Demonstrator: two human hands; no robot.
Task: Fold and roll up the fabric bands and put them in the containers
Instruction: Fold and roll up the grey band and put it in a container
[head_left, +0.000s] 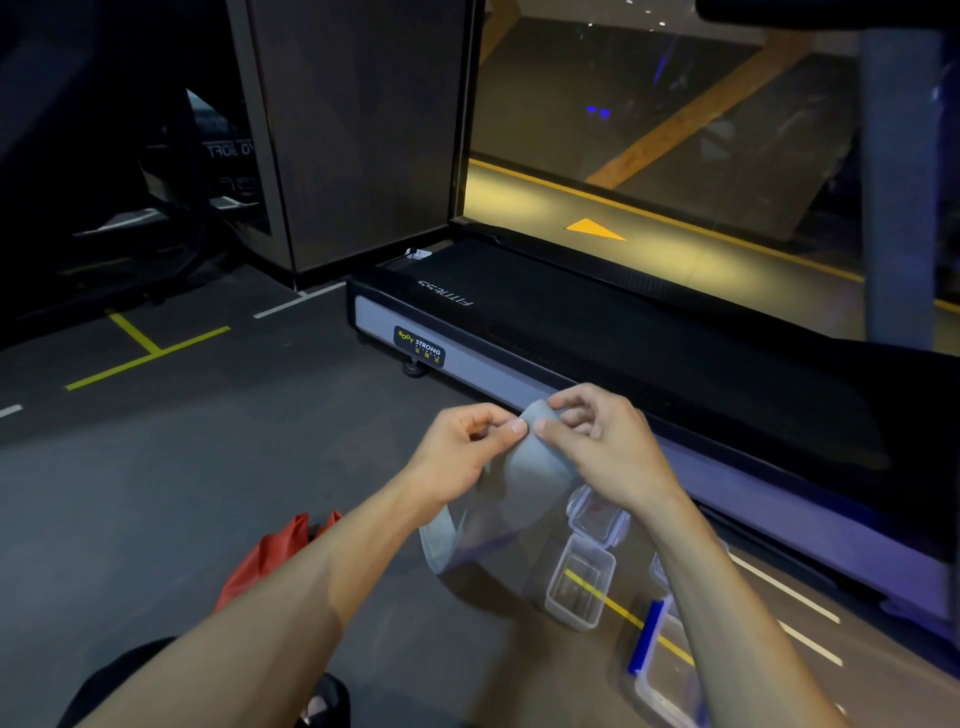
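A grey fabric band (524, 467) hangs in the air in front of me, its lower loop drooping down to the left near the floor. My left hand (462, 447) pinches its upper end from the left. My right hand (597, 441) pinches the same end from the right, thumbs almost touching. Below the hands, a small clear plastic container (579, 590) stands open on the floor. Another clear container (597, 512) lies just beyond it, partly hidden by my right wrist. A larger clear container with a blue clip (660, 670) sits at the lower right.
A black treadmill (623, 332) runs along the right, close behind the hands. A red fabric item (265, 556) lies on the dark floor under my left forearm. Yellow and white tape lines mark the floor. A pillar and glass wall stand beyond.
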